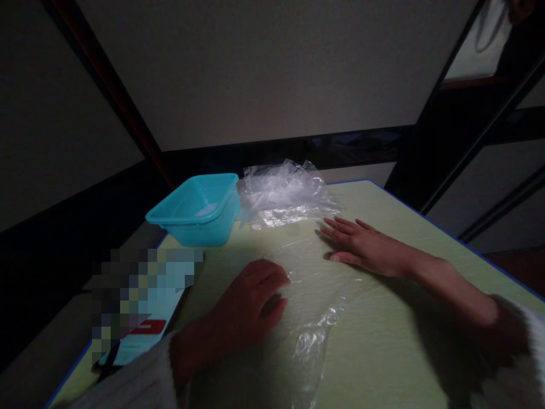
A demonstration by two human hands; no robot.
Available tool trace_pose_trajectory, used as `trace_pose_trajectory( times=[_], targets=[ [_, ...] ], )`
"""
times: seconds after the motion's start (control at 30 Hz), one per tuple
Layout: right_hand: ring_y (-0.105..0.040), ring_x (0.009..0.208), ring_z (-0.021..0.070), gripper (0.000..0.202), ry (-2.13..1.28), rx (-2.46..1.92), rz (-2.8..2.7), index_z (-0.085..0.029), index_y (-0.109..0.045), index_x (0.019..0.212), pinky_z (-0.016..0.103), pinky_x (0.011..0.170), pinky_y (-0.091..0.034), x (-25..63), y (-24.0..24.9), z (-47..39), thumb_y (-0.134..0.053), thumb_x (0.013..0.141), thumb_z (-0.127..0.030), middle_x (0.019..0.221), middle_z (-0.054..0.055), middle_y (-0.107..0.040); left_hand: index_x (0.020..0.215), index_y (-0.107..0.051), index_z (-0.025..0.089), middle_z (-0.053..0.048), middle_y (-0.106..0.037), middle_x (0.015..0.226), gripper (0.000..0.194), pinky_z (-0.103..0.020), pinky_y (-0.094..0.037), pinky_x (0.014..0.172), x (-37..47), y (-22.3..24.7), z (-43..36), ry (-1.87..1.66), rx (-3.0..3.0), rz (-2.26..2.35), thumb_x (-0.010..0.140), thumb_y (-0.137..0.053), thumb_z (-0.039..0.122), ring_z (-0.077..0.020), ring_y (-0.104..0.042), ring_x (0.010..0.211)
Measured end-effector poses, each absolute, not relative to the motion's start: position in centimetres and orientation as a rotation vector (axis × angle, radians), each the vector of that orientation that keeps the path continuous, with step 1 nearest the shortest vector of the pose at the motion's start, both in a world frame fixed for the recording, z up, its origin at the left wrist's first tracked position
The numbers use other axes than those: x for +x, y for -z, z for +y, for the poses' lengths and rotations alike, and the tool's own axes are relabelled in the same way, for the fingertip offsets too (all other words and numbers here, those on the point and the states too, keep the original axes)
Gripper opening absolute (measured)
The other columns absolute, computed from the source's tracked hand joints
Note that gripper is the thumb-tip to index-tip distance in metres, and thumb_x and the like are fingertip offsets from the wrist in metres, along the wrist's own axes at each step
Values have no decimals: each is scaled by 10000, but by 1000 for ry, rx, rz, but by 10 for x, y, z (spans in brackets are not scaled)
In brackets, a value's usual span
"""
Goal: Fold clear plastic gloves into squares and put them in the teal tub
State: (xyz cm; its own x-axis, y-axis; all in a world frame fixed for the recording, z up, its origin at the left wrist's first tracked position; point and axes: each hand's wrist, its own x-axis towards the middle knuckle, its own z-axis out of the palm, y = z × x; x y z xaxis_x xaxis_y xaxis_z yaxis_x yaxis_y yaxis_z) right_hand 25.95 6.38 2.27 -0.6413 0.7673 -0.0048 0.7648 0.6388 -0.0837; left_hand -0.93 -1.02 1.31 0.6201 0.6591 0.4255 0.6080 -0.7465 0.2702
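A clear plastic bag (313, 335) lies spread on the pale green table, its lower part crinkled and shiny. My left hand (255, 298) is over the bag's left side, fingers curled with a gap between thumb and forefinger; whether it pinches the thin film cannot be made out. On the bag's upper right edge, my right hand (361, 247) is stretched out with its fingers apart and palm down. Beyond both hands sits a crumpled pile of clear plastic (287, 190).
A turquoise basin (200, 227) with something whitish inside stands at the table's back left. Nearer, a partly pixelated flat device (149, 326) lies by my left forearm. The table (383, 204) has a blue edge, with pale panels behind it.
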Motion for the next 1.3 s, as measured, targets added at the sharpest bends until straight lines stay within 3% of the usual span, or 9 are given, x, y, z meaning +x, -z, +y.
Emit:
trace_pose_trajectory(
  times=[0.1,0.2,0.3,0.4,0.6,0.77,0.97,1.13,1.3],
  targets=[
    [-285,1300,328,588,-62,-1161,-2823,-146,-434,1303,569,1003,-285,253,-27,60,-354,876,-543,1429,173,-306,774,-532,172,-18,-579,814,28,-275,-421,738,-5,-22,-23,-527,2700,700,766,-550,192,-140,-517,773],
    [-364,1264,293,451,-63,-985,-2831,-153,-534,1200,518,1000,-325,246,-30,57,-402,893,-455,1379,155,-403,778,-509,189,11,-552,784,214,-267,-369,701,-2,-24,-28,-330,2719,471,733,-633,357,-132,-489,730],
    [-409,1236,249,402,-141,-830,-2850,-145,-568,1151,446,1004,-347,238,-33,53,-437,889,-420,1330,145,-468,795,-501,190,20,-535,790,246,-265,-338,701,0,-21,-29,-174,2739,363,740,-634,389,-131,-484,742],
    [-404,1241,228,478,-279,-736,-2872,-124,-546,1177,398,1004,-357,231,-35,48,-497,846,-464,1340,150,-455,753,-495,186,28,-516,754,259,-266,-319,689,2,-18,-29,-143,2714,405,759,-606,420,-126,-475,716],
    [-252,1321,295,742,-408,-716,-2959,-109,-417,1310,528,1053,-201,220,-31,39,-565,746,-568,1432,178,-301,768,-495,195,41,-524,767,234,-261,-316,728,2,-19,-33,-142,2654,475,747,-625,389,-121,-489,752],
    [-227,1331,288,799,-461,-714,-2952,-124,-383,1338,506,1057,-203,221,-28,40,-588,716,-582,1442,176,-277,751,-491,203,49,-546,783,181,-246,-334,796,1,-23,-32,-66,2601,451,749,-632,316,-113,-511,806],
    [-267,1318,271,771,-460,-705,-2931,-116,-400,1325,469,1058,-230,222,-28,41,-586,728,-566,1427,177,-313,664,-463,189,38,-549,724,128,-240,-364,815,2,-28,-34,-168,2499,503,748,-540,129,-104,-505,742],
    [-265,1320,260,754,-480,-663,-2915,-121,-398,1324,464,1059,-237,221,-28,40,-594,733,-547,1423,172,-323,699,-495,175,-13,-588,768,79,-252,-412,742,-4,-37,-25,-528,2111,675,774,-495,150,-125,-531,751],
    [-285,1312,258,741,-473,-662,-2917,-95,-404,1317,453,1059,-251,220,-31,39,-582,750,-537,1415,187,-331,705,-497,163,7,-560,673,84,-238,-404,603,-6,-30,-11,-643,1862,990,773,-478,209,-116,-518,642]
  ],
)
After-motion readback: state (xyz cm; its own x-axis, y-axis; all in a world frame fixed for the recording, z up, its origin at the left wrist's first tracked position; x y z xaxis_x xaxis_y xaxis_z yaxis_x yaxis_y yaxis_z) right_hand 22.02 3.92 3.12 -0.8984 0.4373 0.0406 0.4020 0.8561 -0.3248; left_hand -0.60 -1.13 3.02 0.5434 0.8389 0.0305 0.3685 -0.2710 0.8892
